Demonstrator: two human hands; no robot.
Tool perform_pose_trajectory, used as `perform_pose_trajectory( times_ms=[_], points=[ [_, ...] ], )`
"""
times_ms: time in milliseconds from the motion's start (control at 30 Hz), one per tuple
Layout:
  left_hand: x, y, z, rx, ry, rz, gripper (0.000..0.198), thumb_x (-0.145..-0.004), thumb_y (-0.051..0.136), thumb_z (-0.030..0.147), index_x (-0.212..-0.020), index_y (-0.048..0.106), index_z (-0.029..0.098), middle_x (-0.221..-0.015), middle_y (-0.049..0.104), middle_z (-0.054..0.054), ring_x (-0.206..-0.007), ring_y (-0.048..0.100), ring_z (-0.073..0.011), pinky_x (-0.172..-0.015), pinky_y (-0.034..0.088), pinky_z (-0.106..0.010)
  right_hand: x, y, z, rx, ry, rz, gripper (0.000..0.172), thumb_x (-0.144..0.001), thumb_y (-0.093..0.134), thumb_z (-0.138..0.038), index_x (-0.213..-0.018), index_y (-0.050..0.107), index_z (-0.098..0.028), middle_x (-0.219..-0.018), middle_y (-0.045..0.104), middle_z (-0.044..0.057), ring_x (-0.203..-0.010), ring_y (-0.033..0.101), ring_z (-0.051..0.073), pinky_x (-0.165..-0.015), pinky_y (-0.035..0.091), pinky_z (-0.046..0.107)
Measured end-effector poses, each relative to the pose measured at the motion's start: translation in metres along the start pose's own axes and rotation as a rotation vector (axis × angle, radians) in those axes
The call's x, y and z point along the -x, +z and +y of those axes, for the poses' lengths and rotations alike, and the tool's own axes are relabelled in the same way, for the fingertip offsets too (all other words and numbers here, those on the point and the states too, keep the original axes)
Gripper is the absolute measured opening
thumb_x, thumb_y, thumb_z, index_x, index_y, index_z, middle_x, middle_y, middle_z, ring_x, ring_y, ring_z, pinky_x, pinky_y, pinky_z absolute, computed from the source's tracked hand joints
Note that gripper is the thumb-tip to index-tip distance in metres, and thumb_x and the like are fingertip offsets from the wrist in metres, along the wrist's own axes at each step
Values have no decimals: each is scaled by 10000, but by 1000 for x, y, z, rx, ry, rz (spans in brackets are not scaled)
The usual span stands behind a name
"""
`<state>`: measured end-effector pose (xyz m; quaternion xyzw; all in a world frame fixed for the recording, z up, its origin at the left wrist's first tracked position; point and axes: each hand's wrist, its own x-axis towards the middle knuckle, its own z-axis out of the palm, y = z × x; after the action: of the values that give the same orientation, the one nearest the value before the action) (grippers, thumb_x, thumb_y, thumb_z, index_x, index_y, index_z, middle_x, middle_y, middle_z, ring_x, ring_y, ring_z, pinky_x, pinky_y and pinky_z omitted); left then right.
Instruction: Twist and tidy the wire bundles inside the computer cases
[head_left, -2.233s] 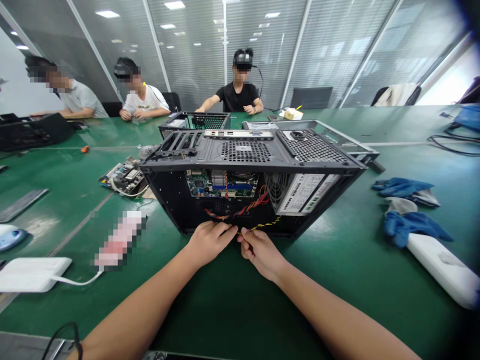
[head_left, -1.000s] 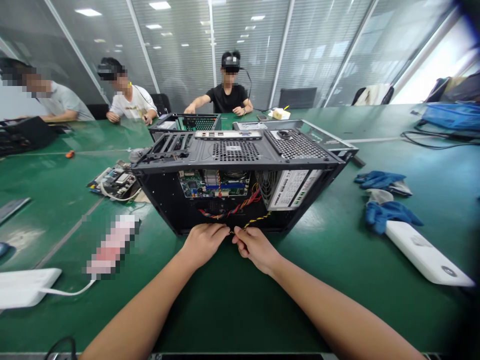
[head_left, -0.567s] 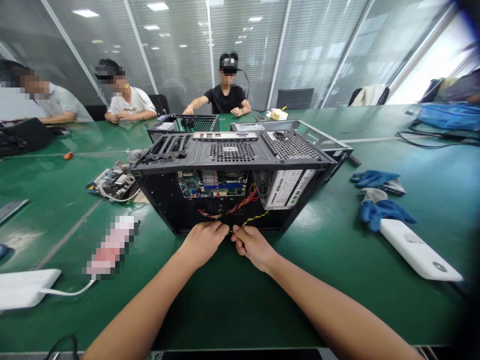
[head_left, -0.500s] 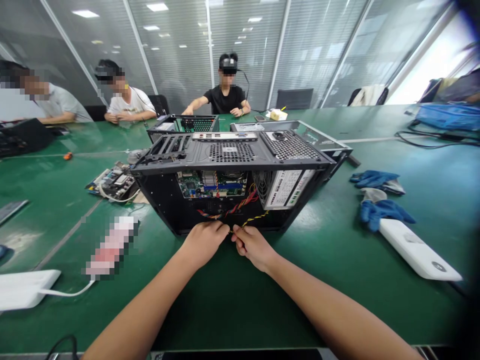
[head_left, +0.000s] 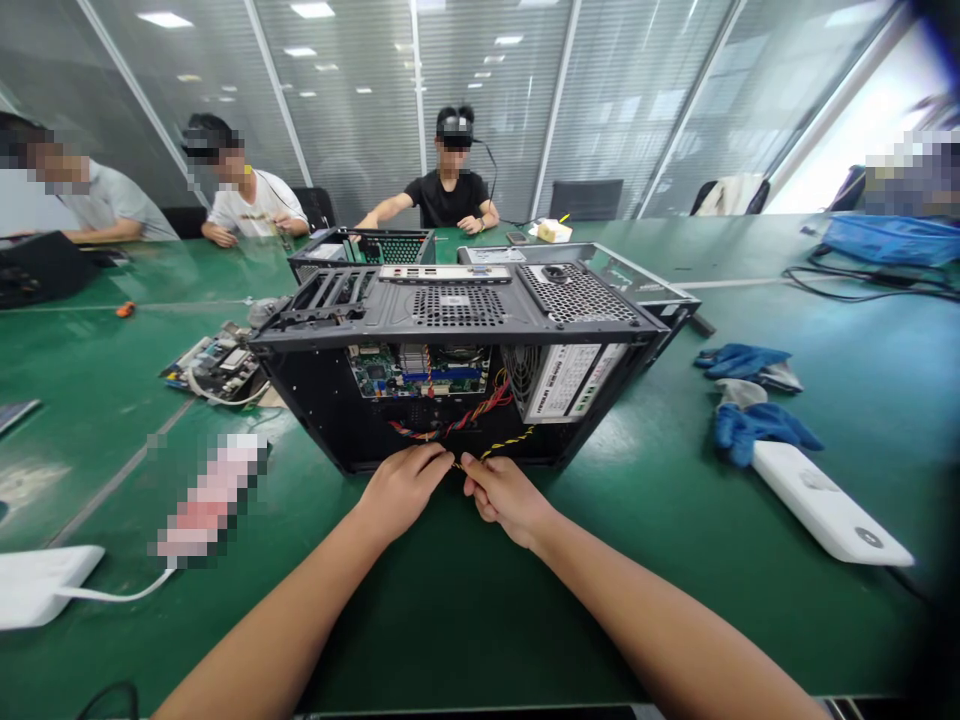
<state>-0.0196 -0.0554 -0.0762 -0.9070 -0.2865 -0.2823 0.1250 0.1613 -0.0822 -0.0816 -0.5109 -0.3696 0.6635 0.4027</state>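
A black computer case (head_left: pixel 457 305) lies on its side on the green table (head_left: pixel 675 540), its open side facing me. Inside I see a motherboard (head_left: pixel 420 368), a power supply (head_left: pixel 566 375) and a bundle of red and orange wires (head_left: pixel 469 418). A twisted yellow-and-black cable (head_left: pixel 510 441) runs from the power supply to the case's front lip. My right hand (head_left: pixel 504 494) is pinched shut on the end of that cable. My left hand (head_left: pixel 403 485) is closed beside it, fingertips meeting the same cable end.
Blue gloves (head_left: pixel 754 425) and a white device (head_left: pixel 829 505) lie to the right. A loose circuit board (head_left: pixel 214 362) sits left of the case, a white box (head_left: pixel 37 596) at the near left. A second open case (head_left: pixel 367 246) stands behind. Three people sit across the table.
Both hands stay pinched at the cable end by the case's lip; only the camera view has drifted slightly.
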Motion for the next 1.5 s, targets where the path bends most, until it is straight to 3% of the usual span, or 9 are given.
perform_pose_trajectory(
  times_ms=[333, 700, 1000, 1333, 1500],
  points=[
    [4, -5, 0, -61, 66, 169, 212, -886, 556, 102, -1079, 636, 137, -1018, 673, -93, -859, 660, -187, -752, 583, -330, 3, 3, -1, -191, 103, -15, 500, -685, 717, -586, -579, 516, -140, -388, 361, -87, -330, 287, 26, -387, 164, 203],
    [2, -9, 2, -90, 100, 133, 196, -905, 507, 113, -1017, 665, 142, -973, 701, -83, -825, 681, -176, -741, 592, -317, -3, 1, -1, -282, 29, -43, 475, -631, 766, -552, -607, 574, -119, -456, 445, -55, -369, 343, 34, -412, 205, 227],
    [6, -3, -2, -114, 88, -57, 244, -912, 449, 97, -1060, 639, 126, -996, 715, -89, -809, 704, -180, -690, 599, -289, -4, 0, 2, -161, -17, 6, 466, -693, 714, -561, -601, 553, -133, -460, 427, -47, -397, 365, 52, -418, 212, 230],
    [8, 0, 0, -85, 54, -15, 267, -922, 425, 102, -1088, 633, 132, -1045, 697, -98, -883, 689, -175, -796, 599, -312, -6, -1, 2, -128, -7, 11, 453, -730, 679, -551, -602, 546, -137, -454, 423, -51, -382, 360, 50, -407, 198, 223],
    [6, -3, 0, -110, 44, 17, 261, -932, 430, 125, -1103, 627, 106, -1046, 661, -124, -842, 683, -182, -710, 602, -294, -4, -3, 0, -46, -2, -2, 433, -768, 648, -532, -633, 578, -126, -475, 462, -34, -376, 391, 56, -402, 212, 223]
  ],
)
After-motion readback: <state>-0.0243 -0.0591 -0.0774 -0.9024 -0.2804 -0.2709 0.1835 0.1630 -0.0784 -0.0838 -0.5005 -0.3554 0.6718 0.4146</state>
